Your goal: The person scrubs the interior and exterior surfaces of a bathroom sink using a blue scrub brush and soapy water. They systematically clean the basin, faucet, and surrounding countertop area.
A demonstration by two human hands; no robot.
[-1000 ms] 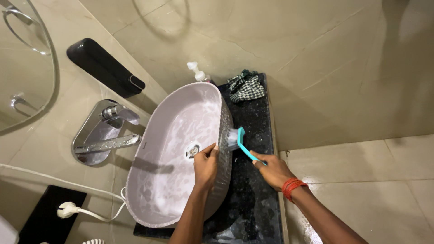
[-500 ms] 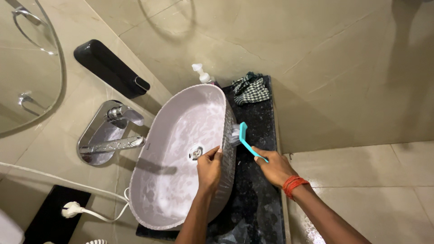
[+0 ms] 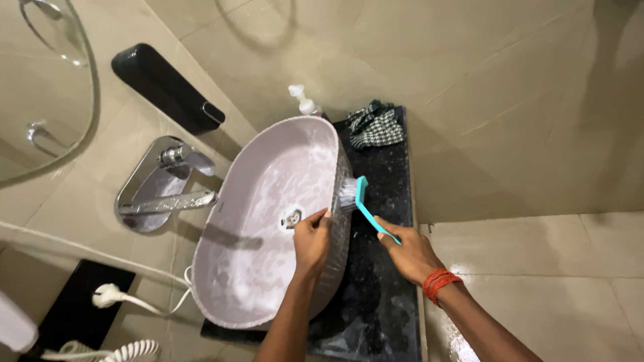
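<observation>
- The teal brush (image 3: 359, 198) sits a little higher along the basin (image 3: 268, 221) than it did a second ago; its white bristles press against the ribbed outer wall, near centre frame, so the scrubbing stroke is working its way up that side.
- The right hand (image 3: 410, 253), lower right of centre, is closed around the brush's thin handle; a red thread band circles the wrist.
- The left hand (image 3: 312, 240) has stayed on the basin's near rim, fingers curled over the edge, thumb inside, gripping it as if to steady the bowl.
- The basin is a pale oval bowl, its inside streaked with soapy foam around the metal drain (image 3: 290, 216); the foam pattern looks much the same as before.
- The view has shifted slightly, so a coiled white cord (image 3: 127, 350) now shows at the lower left.
- The bench (image 3: 386, 167) is a dark speckled stone slab, wet and glossy at the bottom of the frame. On it, upper centre, lie a checked cloth (image 3: 376, 127) and a white pump bottle (image 3: 303, 100).
- The wall at left carries a chrome tap (image 3: 168, 198), a black dispenser (image 3: 164, 87), a mirror edge and a white plug with cable (image 3: 107, 295). Beige tiles cover the walls and floor.
</observation>
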